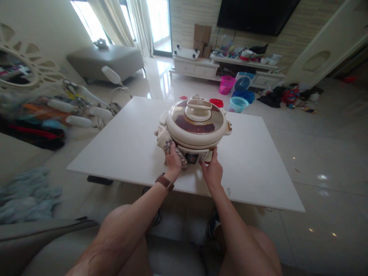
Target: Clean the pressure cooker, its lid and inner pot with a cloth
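A cream electric cooker [195,142] with a glass-windowed lid [199,119] is at the middle of the white table [123,149]. The lid is on, and dark reddish-brown shows through its window. My left hand [173,158] presses a patterned cloth [164,138] against the cooker's left front side, its fingers closed round the cloth. My right hand [212,171] grips the lower right front of the cooker, thumb near the control panel [192,158] and a finger up along the side. Some fingertips of both hands are hidden.
Behind the table stand a pink basket [227,84] and a light blue basket [238,104] on the tiled floor. A white TV cabinet [195,69] lies along the far wall. At the left are a lamp-like fixture [100,113] and a grey bench [106,61]. My knees are under the near edge.
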Demonstrator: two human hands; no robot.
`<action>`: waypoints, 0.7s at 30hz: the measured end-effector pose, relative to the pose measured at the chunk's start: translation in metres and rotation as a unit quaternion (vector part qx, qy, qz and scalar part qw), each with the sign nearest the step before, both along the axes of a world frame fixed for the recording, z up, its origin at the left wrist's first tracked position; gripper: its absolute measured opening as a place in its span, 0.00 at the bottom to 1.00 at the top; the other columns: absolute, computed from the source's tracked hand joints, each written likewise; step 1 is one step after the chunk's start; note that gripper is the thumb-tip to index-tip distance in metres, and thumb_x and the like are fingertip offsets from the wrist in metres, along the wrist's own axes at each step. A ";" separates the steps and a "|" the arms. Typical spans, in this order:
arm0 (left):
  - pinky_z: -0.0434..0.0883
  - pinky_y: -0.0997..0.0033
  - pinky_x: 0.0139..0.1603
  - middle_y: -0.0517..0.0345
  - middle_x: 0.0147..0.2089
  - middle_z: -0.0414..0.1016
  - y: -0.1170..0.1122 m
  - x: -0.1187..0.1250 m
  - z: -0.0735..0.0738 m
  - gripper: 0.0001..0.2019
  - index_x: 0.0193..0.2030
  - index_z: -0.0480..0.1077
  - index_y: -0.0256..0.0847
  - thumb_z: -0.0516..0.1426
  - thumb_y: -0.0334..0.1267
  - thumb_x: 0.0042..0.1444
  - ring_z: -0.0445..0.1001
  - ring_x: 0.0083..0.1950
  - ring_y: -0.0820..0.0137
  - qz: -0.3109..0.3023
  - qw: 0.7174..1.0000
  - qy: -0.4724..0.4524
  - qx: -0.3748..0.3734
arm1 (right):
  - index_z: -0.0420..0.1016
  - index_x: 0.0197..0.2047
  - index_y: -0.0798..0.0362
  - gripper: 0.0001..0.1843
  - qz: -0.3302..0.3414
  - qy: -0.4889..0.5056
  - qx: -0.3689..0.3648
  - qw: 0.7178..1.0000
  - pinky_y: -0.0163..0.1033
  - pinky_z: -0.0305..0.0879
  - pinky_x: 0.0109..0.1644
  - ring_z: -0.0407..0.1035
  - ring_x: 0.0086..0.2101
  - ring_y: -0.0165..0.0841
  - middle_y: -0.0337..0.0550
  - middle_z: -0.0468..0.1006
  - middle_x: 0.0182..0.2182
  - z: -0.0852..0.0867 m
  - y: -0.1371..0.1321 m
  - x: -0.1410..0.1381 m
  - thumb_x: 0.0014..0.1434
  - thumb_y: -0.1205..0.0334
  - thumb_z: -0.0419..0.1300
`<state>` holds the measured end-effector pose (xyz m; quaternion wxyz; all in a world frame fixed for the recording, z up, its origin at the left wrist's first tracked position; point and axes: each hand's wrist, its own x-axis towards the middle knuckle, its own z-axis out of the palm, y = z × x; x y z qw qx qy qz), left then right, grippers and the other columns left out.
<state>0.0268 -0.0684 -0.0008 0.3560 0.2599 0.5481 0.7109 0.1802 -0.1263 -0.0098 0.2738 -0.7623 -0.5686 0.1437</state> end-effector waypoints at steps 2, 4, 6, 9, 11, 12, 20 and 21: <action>0.55 0.58 0.80 0.45 0.73 0.71 0.000 0.000 -0.001 0.24 0.65 0.73 0.40 0.58 0.47 0.67 0.65 0.77 0.61 0.000 1.000 0.001 0.003 | 0.39 0.82 0.57 0.53 -0.005 -0.002 -0.002 1.000 0.45 0.73 0.48 0.83 0.43 0.48 0.51 0.89 0.41 -0.001 0.000 -0.001 0.64 0.58 0.64; 0.55 0.57 0.81 0.43 0.73 0.71 0.000 0.000 -0.001 0.24 0.65 0.73 0.39 0.58 0.48 0.67 0.65 0.77 0.61 -0.002 1.000 0.003 0.006 | 0.39 0.82 0.56 0.53 -0.009 -0.001 0.002 1.000 0.44 0.73 0.48 0.83 0.42 0.47 0.50 0.89 0.40 -0.001 0.000 -0.001 0.64 0.58 0.64; 0.54 0.58 0.81 0.44 0.73 0.71 0.000 -0.001 -0.001 0.24 0.66 0.73 0.39 0.57 0.48 0.68 0.64 0.77 0.61 -0.005 1.000 0.009 0.009 | 0.40 0.82 0.56 0.53 -0.006 0.005 0.008 1.000 0.44 0.73 0.48 0.83 0.42 0.47 0.49 0.89 0.39 -0.001 0.000 -0.001 0.63 0.58 0.64; 0.54 0.58 0.81 0.44 0.73 0.71 -0.001 -0.001 -0.001 0.23 0.65 0.73 0.39 0.57 0.46 0.68 0.64 0.77 0.62 -0.002 1.000 0.014 0.002 | 0.41 0.82 0.56 0.53 0.003 0.013 0.008 1.000 0.44 0.73 0.47 0.83 0.42 0.48 0.48 0.89 0.38 0.000 0.000 0.001 0.63 0.57 0.65; 0.55 0.58 0.81 0.44 0.73 0.71 -0.001 -0.001 0.000 0.23 0.65 0.73 0.38 0.57 0.45 0.68 0.65 0.77 0.61 0.001 1.000 0.012 -0.001 | 0.41 0.82 0.56 0.53 0.005 0.013 0.004 1.000 0.44 0.73 0.47 0.83 0.42 0.48 0.48 0.89 0.38 0.001 -0.001 0.002 0.64 0.55 0.65; 0.55 0.58 0.81 0.43 0.72 0.71 -0.001 -0.001 0.000 0.23 0.65 0.73 0.38 0.57 0.44 0.68 0.65 0.77 0.61 0.001 1.000 0.010 -0.002 | 0.42 0.82 0.56 0.53 0.004 0.014 0.003 1.000 0.44 0.73 0.47 0.83 0.42 0.48 0.47 0.88 0.37 0.002 -0.001 0.003 0.64 0.55 0.65; 0.55 0.55 0.81 0.45 0.71 0.73 -0.001 -0.001 0.001 0.21 0.63 0.74 0.40 0.57 0.45 0.68 0.66 0.76 0.61 -0.007 1.000 0.009 0.006 | 0.34 0.82 0.61 0.60 -0.004 0.002 -0.019 1.000 0.46 0.73 0.45 0.83 0.43 0.53 0.55 0.88 0.42 0.007 0.000 -0.010 0.62 0.51 0.67; 0.55 0.55 0.81 0.47 0.70 0.74 -0.001 -0.001 0.001 0.20 0.62 0.74 0.41 0.57 0.44 0.68 0.66 0.76 0.62 -0.005 1.000 0.008 0.004 | 0.33 0.82 0.62 0.61 -0.008 -0.004 -0.023 1.000 0.47 0.73 0.45 0.83 0.43 0.54 0.58 0.87 0.45 0.008 0.001 -0.012 0.62 0.50 0.68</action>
